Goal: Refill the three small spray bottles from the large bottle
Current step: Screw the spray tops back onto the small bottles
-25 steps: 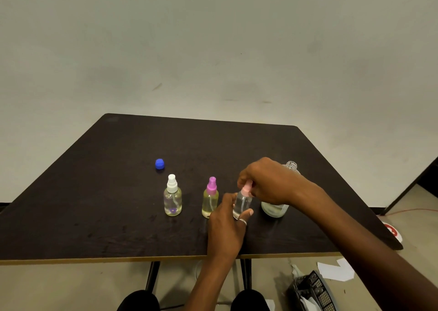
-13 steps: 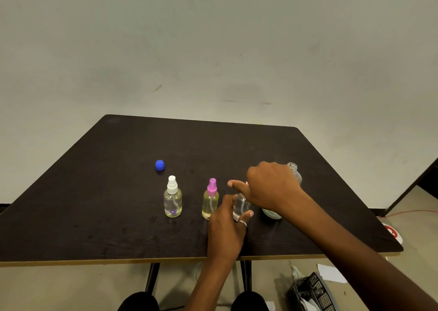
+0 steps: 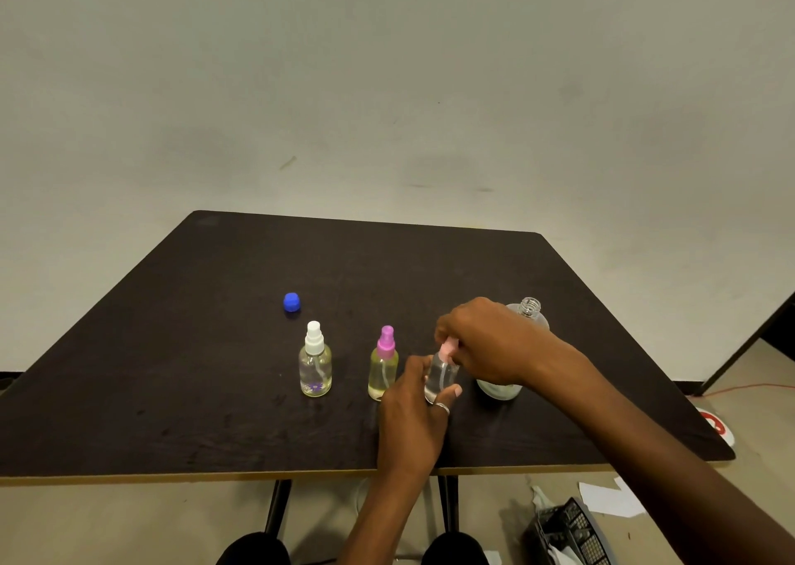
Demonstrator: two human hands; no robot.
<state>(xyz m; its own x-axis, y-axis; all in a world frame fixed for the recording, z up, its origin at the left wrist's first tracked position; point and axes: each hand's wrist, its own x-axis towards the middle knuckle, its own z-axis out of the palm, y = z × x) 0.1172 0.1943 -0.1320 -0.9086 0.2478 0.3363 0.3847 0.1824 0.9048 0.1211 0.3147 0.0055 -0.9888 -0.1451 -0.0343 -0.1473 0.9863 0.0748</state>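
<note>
Your left hand grips the body of the clear spray bottle, which stands upright on the dark table just left of the large bottle. Your right hand pinches its pale pink spray top and hides much of the large bottle, whose uncapped neck shows behind your wrist. Farther left of the large bottle stand the magenta-topped spray bottle and the white-topped spray bottle. The blue cap lies well left of it.

Bare room: dark table, blank wall
</note>
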